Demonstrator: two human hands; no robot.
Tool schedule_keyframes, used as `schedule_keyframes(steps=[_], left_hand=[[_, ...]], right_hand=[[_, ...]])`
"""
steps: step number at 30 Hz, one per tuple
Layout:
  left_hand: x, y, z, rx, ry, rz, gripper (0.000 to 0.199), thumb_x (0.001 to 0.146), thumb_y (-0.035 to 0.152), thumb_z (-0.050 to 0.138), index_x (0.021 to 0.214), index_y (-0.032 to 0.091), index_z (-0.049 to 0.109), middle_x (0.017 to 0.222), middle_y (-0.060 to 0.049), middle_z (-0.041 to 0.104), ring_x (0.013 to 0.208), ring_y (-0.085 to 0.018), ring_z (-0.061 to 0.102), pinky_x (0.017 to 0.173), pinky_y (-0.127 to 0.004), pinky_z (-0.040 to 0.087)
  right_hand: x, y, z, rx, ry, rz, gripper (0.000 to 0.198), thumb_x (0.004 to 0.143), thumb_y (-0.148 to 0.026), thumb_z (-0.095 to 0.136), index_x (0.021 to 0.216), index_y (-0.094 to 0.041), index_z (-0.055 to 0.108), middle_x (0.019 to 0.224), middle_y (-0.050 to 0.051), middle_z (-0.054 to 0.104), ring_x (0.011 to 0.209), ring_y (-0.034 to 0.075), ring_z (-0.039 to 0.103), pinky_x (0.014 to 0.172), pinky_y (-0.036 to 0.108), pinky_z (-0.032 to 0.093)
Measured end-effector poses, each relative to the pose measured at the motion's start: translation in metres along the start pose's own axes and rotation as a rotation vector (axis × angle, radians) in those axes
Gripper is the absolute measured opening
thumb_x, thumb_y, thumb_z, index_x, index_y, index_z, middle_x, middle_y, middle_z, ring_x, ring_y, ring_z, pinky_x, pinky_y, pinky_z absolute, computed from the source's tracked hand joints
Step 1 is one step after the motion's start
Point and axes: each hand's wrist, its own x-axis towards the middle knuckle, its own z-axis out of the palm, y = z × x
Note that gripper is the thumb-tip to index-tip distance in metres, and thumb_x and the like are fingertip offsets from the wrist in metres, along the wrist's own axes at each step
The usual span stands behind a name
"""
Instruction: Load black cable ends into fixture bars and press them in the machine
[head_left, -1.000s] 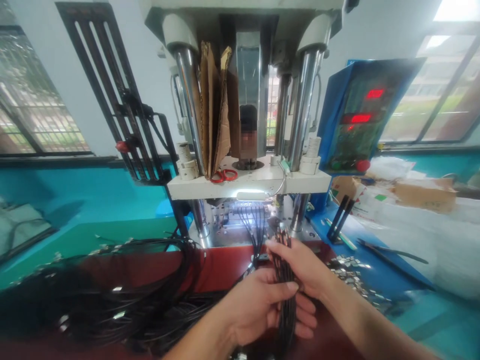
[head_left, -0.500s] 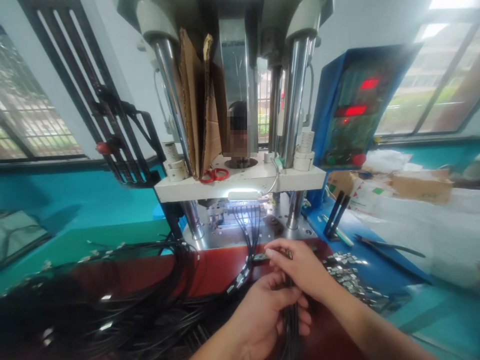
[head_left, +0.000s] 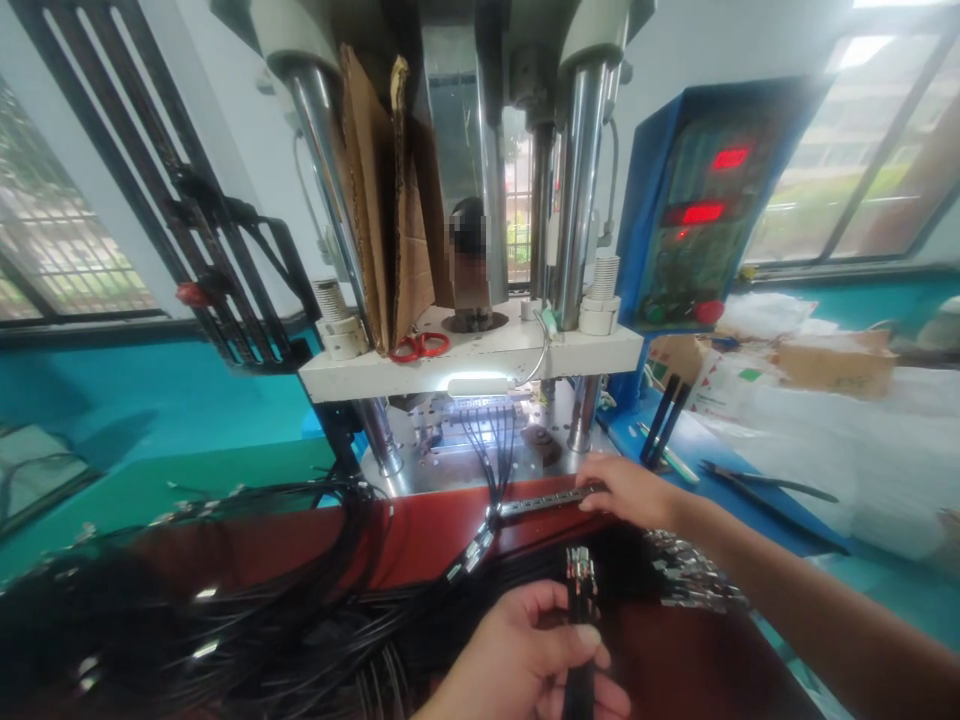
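My left hand (head_left: 536, 650) is closed around a bundle of black cables (head_left: 581, 605) at the bottom centre. Their bare metal connectors point up and away from me. Farther forward, my right hand (head_left: 634, 490) pinches the right end of a long dark slotted bar (head_left: 551, 499), which lies on the red tabletop (head_left: 442, 517) in front of the press. Several black cables (head_left: 495, 455) run from the lit fixture (head_left: 480, 408) under the press plate down past the bar's left end. Silvery connectors (head_left: 472, 553) show on cables left of my left hand.
A large heap of black cables (head_left: 262, 620) covers the left of the table; more metal-ended cables (head_left: 697, 575) lie at the right. The press plate (head_left: 465, 365) carries red-handled scissors (head_left: 420, 346) and cardboard (head_left: 412, 230). Pliers (head_left: 765, 483) rest on the blue surface beside the control box (head_left: 701, 210).
My right hand has left the cable bundle and moved forward and right to the slotted bar. The left hand keeps the bundle, slightly lower, and its connectors now show.
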Motion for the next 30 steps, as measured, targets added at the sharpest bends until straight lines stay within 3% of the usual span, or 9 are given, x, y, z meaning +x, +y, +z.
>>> schedule_keyframes(steps=[6, 11, 13, 15, 18, 21, 25, 30], left_hand=[[-0.007, -0.004, 0.001, 0.081, 0.077, 0.062, 0.026, 0.062, 0.016, 0.063, 0.085, 0.015, 0.051, 0.06, -0.001, 0.061, 0.039, -0.009, 0.056, 0.037, -0.016, 0.033], [-0.003, -0.009, -0.008, 0.128, 0.043, 0.056, 0.038, 0.064, 0.034, 0.073, 0.09, 0.018, 0.051, 0.054, 0.003, 0.057, 0.032, -0.007, 0.045, 0.034, -0.017, 0.026], [-0.001, -0.011, -0.01, 0.131, 0.057, 0.074, 0.043, 0.063, 0.041, 0.075, 0.091, 0.018, 0.051, 0.052, 0.004, 0.055, 0.031, -0.005, 0.039, 0.034, -0.017, 0.023], [-0.001, -0.012, -0.012, 0.123, 0.081, 0.082, 0.045, 0.062, 0.044, 0.077, 0.09, 0.019, 0.051, 0.05, 0.006, 0.052, 0.031, -0.003, 0.035, 0.034, -0.016, 0.021], [-0.004, -0.015, -0.014, 0.12, 0.073, 0.085, 0.045, 0.065, 0.044, 0.077, 0.092, 0.019, 0.05, 0.05, 0.007, 0.051, 0.031, -0.002, 0.031, 0.034, -0.016, 0.017], [-0.007, -0.015, -0.017, 0.13, 0.05, 0.081, 0.045, 0.068, 0.043, 0.076, 0.096, 0.019, 0.049, 0.051, 0.007, 0.051, 0.031, -0.001, 0.03, 0.035, -0.016, 0.013], [-0.008, -0.015, -0.018, 0.169, 0.089, 0.078, 0.045, 0.071, 0.043, 0.074, 0.099, 0.018, 0.049, 0.056, 0.006, 0.055, 0.031, 0.0, 0.03, 0.036, -0.016, 0.013], [-0.001, -0.016, -0.014, 0.298, 0.168, 0.086, 0.05, 0.065, 0.051, 0.076, 0.093, 0.017, 0.051, 0.058, 0.004, 0.057, 0.031, 0.0, 0.03, 0.034, -0.015, 0.016]], right_hand=[[-0.017, -0.026, -0.015, -0.263, -0.01, -0.017, 0.018, 0.081, -0.013, 0.054, 0.098, -0.012, 0.059, 0.094, 0.013, 0.064, 0.078, 0.026, 0.062, 0.065, 0.032, 0.04], [-0.05, -0.051, -0.033, -0.281, -0.07, -0.062, 0.018, 0.076, -0.014, 0.055, 0.093, -0.017, 0.061, 0.092, 0.008, 0.063, 0.073, 0.022, 0.061, 0.061, 0.029, 0.039], [-0.065, -0.058, -0.027, -0.128, -0.046, -0.019, 0.012, 0.076, -0.014, 0.053, 0.084, -0.017, 0.061, 0.091, 0.008, 0.062, 0.075, 0.021, 0.061, 0.063, 0.028, 0.041], [-0.079, -0.065, -0.014, 0.198, 0.017, 0.103, 0.009, 0.08, -0.017, 0.051, 0.083, -0.018, 0.06, 0.087, 0.006, 0.061, 0.071, 0.017, 0.061, 0.061, 0.026, 0.043], [-0.095, -0.079, 0.012, 0.833, 0.003, 0.39, 0.019, 0.088, -0.033, 0.048, 0.1, -0.02, 0.056, 0.058, -0.004, 0.054, 0.041, 0.011, 0.047, 0.04, 0.022, 0.036], [-0.1, -0.096, 0.038, 1.242, 0.111, 0.497, 0.035, 0.083, -0.041, 0.058, 0.11, -0.019, 0.052, 0.052, -0.008, 0.048, 0.035, 0.007, 0.035, 0.034, 0.019, 0.028], [-0.097, -0.113, 0.061, 1.374, 0.347, 0.603, 0.05, 0.079, -0.049, 0.064, 0.114, -0.015, 0.053, 0.047, -0.008, 0.046, 0.033, 0.006, 0.029, 0.031, 0.017, 0.022], [-0.093, -0.125, 0.062, 1.356, 0.481, 0.623, 0.054, 0.087, -0.06, 0.047, 0.11, -0.013, 0.061, 0.044, -0.006, 0.042, 0.037, 0.008, 0.033, 0.035, 0.018, 0.027]])
